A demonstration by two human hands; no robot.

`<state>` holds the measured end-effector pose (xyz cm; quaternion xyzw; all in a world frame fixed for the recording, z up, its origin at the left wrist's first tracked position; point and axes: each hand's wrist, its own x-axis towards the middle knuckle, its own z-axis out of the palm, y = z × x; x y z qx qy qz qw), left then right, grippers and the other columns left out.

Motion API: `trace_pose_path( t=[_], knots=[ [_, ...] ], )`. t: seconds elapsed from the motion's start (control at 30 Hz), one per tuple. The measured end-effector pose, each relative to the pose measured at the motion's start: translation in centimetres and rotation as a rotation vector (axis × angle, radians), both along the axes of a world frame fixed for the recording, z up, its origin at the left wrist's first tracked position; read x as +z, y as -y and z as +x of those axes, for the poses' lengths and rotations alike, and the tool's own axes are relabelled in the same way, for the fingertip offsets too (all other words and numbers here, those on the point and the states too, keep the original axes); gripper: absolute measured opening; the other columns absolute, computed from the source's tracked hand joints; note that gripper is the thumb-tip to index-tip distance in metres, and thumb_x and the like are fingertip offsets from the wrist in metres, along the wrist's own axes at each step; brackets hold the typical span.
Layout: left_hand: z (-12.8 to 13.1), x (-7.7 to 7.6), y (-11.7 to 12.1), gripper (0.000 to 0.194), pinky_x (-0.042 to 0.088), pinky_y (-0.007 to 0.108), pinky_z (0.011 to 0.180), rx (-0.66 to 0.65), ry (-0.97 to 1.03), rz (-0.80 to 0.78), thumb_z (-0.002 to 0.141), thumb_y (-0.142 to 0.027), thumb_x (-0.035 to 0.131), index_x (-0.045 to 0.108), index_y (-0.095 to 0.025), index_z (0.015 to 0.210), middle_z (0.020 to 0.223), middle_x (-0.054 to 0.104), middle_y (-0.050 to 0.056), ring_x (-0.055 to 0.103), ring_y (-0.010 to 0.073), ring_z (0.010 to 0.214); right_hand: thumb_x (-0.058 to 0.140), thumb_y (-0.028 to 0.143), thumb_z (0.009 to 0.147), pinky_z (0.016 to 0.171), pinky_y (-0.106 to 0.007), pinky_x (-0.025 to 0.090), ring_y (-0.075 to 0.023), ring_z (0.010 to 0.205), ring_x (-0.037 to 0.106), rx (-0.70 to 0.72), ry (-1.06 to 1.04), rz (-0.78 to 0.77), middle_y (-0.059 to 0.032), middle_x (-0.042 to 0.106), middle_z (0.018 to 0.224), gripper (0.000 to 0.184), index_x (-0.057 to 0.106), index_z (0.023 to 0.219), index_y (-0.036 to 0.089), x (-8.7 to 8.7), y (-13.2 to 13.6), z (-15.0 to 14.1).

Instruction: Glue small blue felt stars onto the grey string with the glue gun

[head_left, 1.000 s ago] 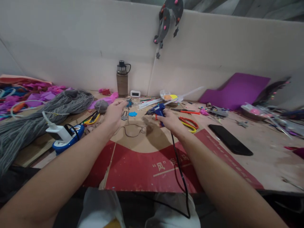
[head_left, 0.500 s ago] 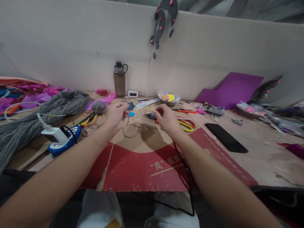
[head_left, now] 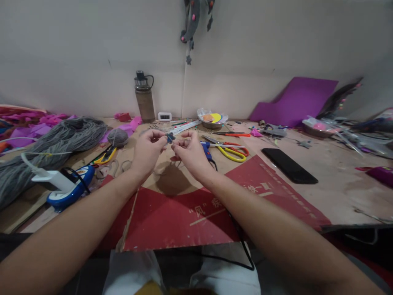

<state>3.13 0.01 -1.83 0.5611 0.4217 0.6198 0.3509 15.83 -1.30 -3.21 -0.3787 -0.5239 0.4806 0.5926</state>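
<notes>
My left hand [head_left: 147,150] pinches a small dark blue-grey craft piece [head_left: 169,137] above the cardboard sheet [head_left: 184,205]. My right hand [head_left: 190,155] has come up beside it, fingers curled and pinching toward the same piece from the right. A blue glue gun [head_left: 206,150] lies on the cardboard just right of my right hand, its black cord running back under my right forearm. Yellow-handled scissors [head_left: 231,152] lie beyond the gun.
A grey yarn bundle [head_left: 49,143], a small yarn ball [head_left: 117,136] and a white plug on a blue reel [head_left: 66,186] lie left. A bottle [head_left: 143,98] stands by the wall. A black phone [head_left: 289,165], a purple sheet [head_left: 294,102] and craft scraps lie right.
My right hand has put the glue gun down on the cardboard and moved left to meet my left hand at the small piece. The view has tilted down and shifted.
</notes>
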Motion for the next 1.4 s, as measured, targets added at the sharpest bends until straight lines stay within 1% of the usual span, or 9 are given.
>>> trace_pose_path(
  t=[0.07, 0.17, 0.23, 0.3, 0.4, 0.53, 0.67, 1.1, 1.4],
  knots=[
    [0.1, 0.1, 0.0, 0.007, 0.035, 0.020, 0.045, -0.027, 0.067, -0.037, 0.069, -0.017, 0.066, 0.059, -0.017, 0.071, 0.058, 0.055, -0.004, 0.049, 0.0071, 0.048, 0.060, 0.020, 0.077, 0.057, -0.026, 0.044, -0.0108, 0.062, 0.052, -0.070, 0.187, 0.115, 0.0073, 0.051, 0.073, 0.031, 0.038, 0.098, 0.026, 0.2, 0.3, 0.3],
    [0.2, 0.1, 0.1, 0.007, 0.036, 0.020, 0.044, -0.086, 0.105, -0.060, 0.070, -0.016, 0.065, 0.059, -0.017, 0.072, 0.058, 0.055, -0.003, 0.049, 0.0067, 0.047, 0.058, 0.019, 0.081, 0.061, -0.027, 0.039, -0.0114, 0.064, 0.050, -0.176, 0.424, 0.315, 0.0050, 0.051, 0.071, 0.016, 0.047, 0.093, 0.023, 0.4, 0.6, 0.7],
    [0.4, 0.1, 0.3, 0.006, 0.038, 0.020, 0.044, -0.128, 0.114, -0.068, 0.071, -0.015, 0.064, 0.058, -0.017, 0.072, 0.056, 0.054, -0.004, 0.049, 0.0067, 0.045, 0.057, 0.019, 0.083, 0.065, -0.028, 0.039, -0.0125, 0.068, 0.050, -0.240, 0.500, 0.395, 0.0023, 0.054, 0.074, 0.006, 0.052, 0.086, 0.021, 0.5, 0.5, 0.9],
    [0.6, 0.3, 0.6, 0.008, 0.040, 0.020, 0.045, -0.145, 0.131, -0.086, 0.071, -0.014, 0.064, 0.057, -0.017, 0.071, 0.055, 0.054, -0.004, 0.050, 0.0070, 0.045, 0.058, 0.021, 0.084, 0.068, -0.029, 0.039, -0.0138, 0.073, 0.051, -0.280, 0.535, 0.423, -0.0001, 0.057, 0.077, 0.006, 0.055, 0.079, 0.020, 0.7, 0.4, 1.1],
    [0.8, 0.6, 1.0, 0.010, 0.043, 0.021, 0.045, -0.146, 0.160, -0.123, 0.069, -0.013, 0.065, 0.058, -0.016, 0.076, 0.058, 0.056, -0.003, 0.053, 0.0077, 0.046, 0.057, 0.026, 0.086, 0.068, -0.029, 0.039, -0.0148, 0.073, 0.051, -0.276, 0.539, 0.411, -0.0008, 0.059, 0.076, 0.011, 0.056, 0.076, 0.021, 0.8, 0.3, 1.3],
    [0.7, 0.5, 1.0, 0.015, 0.048, 0.021, 0.047, -0.150, 0.145, -0.149, 0.069, -0.015, 0.069, 0.061, -0.016, 0.081, 0.064, 0.060, -0.001, 0.058, 0.0094, 0.049, 0.056, 0.026, 0.085, 0.065, -0.027, 0.038, -0.0133, 0.067, 0.049, -0.274, 0.535, 0.381, 0.0007, 0.058, 0.070, 0.015, 0.055, 0.071, 0.020, 1.2, 0.5, 1.2],
    [0.6, 0.1, 0.7, 0.013, 0.045, 0.021, 0.044, -0.144, 0.106, -0.112, 0.069, -0.018, 0.070, 0.062, -0.016, 0.080, 0.066, 0.063, 0.000, 0.062, 0.0113, 0.051, 0.058, 0.025, 0.084, 0.060, -0.026, 0.034, -0.0113, 0.060, 0.044, -0.294, 0.551, 0.361, 0.0032, 0.053, 0.063, 0.017, 0.055, 0.068, 0.020, 1.5, 0.8, 1.2],
    [0.6, -0.2, 0.6, 0.009, 0.047, 0.022, 0.046, -0.141, 0.008, -0.050, 0.071, -0.021, 0.068, 0.063, -0.015, 0.077, 0.061, 0.062, 0.000, 0.059, 0.0110, 0.049, 0.059, 0.026, 0.080, 0.056, -0.025, 0.031, -0.0100, 0.054, 0.042, -0.317, 0.598, 0.284, 0.0043, 0.052, 0.056, 0.020, 0.055, 0.062, 0.019, 1.8, 0.7, 1.5],
    [1.0, 0.7, 1.7, 0.015, 0.050, 0.022, 0.049, -0.184, -0.063, -0.057, 0.069, -0.020, 0.072, 0.061, -0.016, 0.080, 0.067, 0.063, 0.001, 0.063, 0.0127, 0.056, 0.057, 0.024, 0.078, 0.056, -0.026, 0.031, -0.0104, 0.055, 0.044, -0.322, 0.600, 0.237, 0.0039, 0.054, 0.056, 0.017, 0.056, 0.062, 0.019, 1.8, 0.6, 1.7]
  ],
)
